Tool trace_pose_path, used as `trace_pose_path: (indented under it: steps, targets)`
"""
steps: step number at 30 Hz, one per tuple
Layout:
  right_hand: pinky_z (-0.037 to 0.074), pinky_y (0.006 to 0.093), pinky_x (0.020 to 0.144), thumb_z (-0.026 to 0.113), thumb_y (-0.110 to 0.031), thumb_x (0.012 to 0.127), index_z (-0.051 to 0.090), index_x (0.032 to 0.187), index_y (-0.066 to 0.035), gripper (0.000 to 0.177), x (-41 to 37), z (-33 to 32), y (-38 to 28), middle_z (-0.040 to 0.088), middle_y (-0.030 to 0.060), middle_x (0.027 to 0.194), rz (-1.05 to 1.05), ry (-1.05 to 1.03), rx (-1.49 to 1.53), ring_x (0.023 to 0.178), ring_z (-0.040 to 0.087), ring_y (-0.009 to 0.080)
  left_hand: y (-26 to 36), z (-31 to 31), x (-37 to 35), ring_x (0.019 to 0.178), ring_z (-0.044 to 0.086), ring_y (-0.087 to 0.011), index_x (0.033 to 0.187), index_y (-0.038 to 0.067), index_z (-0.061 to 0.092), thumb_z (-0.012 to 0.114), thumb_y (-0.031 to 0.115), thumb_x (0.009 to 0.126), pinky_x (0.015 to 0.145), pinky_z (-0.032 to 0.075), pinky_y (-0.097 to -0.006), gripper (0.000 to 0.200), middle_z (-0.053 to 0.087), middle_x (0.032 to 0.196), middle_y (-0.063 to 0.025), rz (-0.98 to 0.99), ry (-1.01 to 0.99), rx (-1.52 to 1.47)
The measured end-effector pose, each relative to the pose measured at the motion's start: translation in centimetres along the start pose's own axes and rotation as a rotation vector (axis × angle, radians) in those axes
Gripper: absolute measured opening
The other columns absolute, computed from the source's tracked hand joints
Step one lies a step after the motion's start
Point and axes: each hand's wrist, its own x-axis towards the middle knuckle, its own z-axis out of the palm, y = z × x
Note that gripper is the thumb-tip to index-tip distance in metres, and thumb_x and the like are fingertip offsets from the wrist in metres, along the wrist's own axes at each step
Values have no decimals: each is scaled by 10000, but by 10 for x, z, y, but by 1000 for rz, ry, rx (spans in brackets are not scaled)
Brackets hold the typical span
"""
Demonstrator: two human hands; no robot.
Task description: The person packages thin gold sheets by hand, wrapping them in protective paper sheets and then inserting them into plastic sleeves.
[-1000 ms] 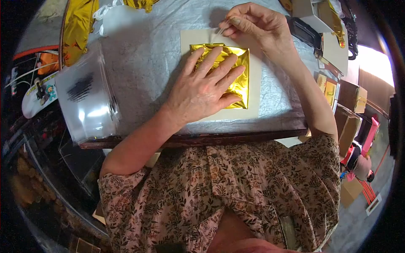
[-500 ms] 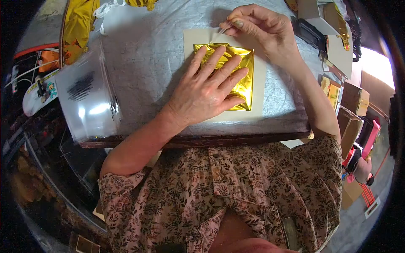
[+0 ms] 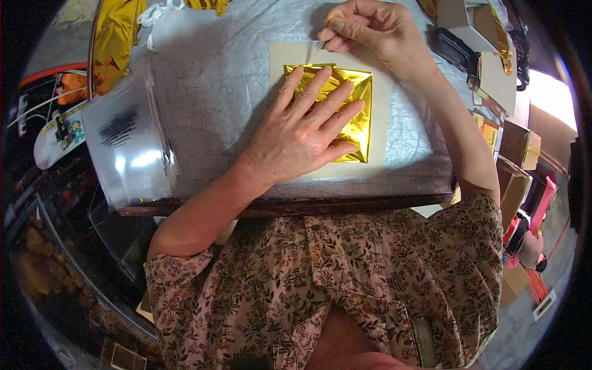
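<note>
Creased gold foil square (image 3: 357,129), flat on pale card (image 3: 380,123), clear strip (image 3: 314,54) at far edge

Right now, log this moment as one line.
left hand: spread on gold foil | right hand: pinching thin pale strip | foil: on cream sheet

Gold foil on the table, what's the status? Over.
Left hand flat on foil, fingers spread. Right hand pinching thin strip near foil's far edge. Foil lies on beige card, partly hidden by left hand. Over.

Table (image 3: 394,201) under wrinkled silvery cover (image 3: 209,80), pale board (image 3: 380,129), clear plastic sheets (image 3: 126,166) at left, white cord (image 3: 159,12), black tray (image 3: 456,50)
</note>
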Motion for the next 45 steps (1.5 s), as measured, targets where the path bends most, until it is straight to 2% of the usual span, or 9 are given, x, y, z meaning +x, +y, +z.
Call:
trace_pose_path:
  steps: [8, 16, 23, 29, 30, 32, 37, 41, 45]
  targets:
    - [579, 216, 709, 652, -128, 1032, 727, 1038, 35, 179, 7, -3, 6, 777, 87, 930, -34, 8, 109, 789, 706, 88, 0, -2, 2, 1421, 436, -365, 1333, 126, 679, 712, 592, 867, 1200, 292, -638, 659, 563, 1440, -111, 2, 4, -16]
    - [585, 220, 722, 653, -117, 1029, 723, 1029, 39, 171, 7, -2, 0, 773, 86, 925, -33, -75, 41, 794, 711, 93, -1, 1, 2, 1400, 452, -355, 1328, 130, 677, 713, 578, 860, 1193, 292, -643, 648, 584, 1405, -101, 4, 35, -26]
    - [582, 221, 708, 655, -110, 1028, 728, 1024, 34, 161, 7, -3, -4, 773, 89, 911, -3, -8, 33, 790, 711, 93, -1, -2, 3, 1394, 457, -340, 1305, 134, 694, 713, 583, 849, 1184, 280, -666, 640, 588, 1405, -77, 0, 35, -14]
    - [574, 220, 693, 661, -108, 1023, 726, 1023, 42, 163, 4, -1, -9, 771, 87, 908, -72, -23, -26, 776, 699, 89, 0, -1, 2, 1414, 447, -331, 1311, 149, 697, 707, 590, 854, 1181, 251, -696, 635, 587, 1413, -66, -14, 34, -14]
    - [573, 221, 692, 660, -107, 1023, 724, 1018, 42, 162, 4, 0, -11, 770, 86, 910, -62, -30, -30, 778, 698, 89, 1, -2, 1, 1414, 447, -331, 1311, 149, 697, 707, 590, 854, 1181, 251, -696, 635, 587, 1413, -66, -12, 33, -15]
    - [572, 223, 690, 660, -106, 1023, 723, 1013, 42, 161, 5, 1, -13, 768, 85, 911, -53, -36, -34, 780, 697, 89, 2, -4, 0, 1448, 447, -312, 1408, 207, 646, 738, 572, 850, 1194, 261, -654, 672, 534, 1529, -41, -47, -34, -2]
    - [576, 234, 699, 663, -117, 1023, 719, 999, 34, 163, 10, 1, -10, 759, 73, 897, -79, -101, -86, 787, 690, 92, 1, -5, 2, 1438, 459, -313, 1405, 200, 647, 741, 564, 853, 1191, 266, -652, 668, 537, 1527, -41, -40, -29, -17]
    - [576, 236, 707, 659, -121, 1026, 717, 996, 31, 165, 7, -1, -19, 757, 70, 894, -37, -51, -123, 794, 691, 95, 1, -7, 2, 1432, 464, -316, 1407, 195, 645, 742, 558, 858, 1188, 270, -648, 665, 537, 1525, -44, -40, -42, -9]
    - [573, 239, 709, 652, -115, 1028, 712, 992, 33, 164, 4, -2, -20, 748, 60, 880, -103, -59, -190, 789, 679, 87, 1, -6, 1, 1437, 457, -314, 1412, 196, 640, 741, 559, 860, 1190, 266, -646, 669, 525, 1536, -46, -42, -35, -22]
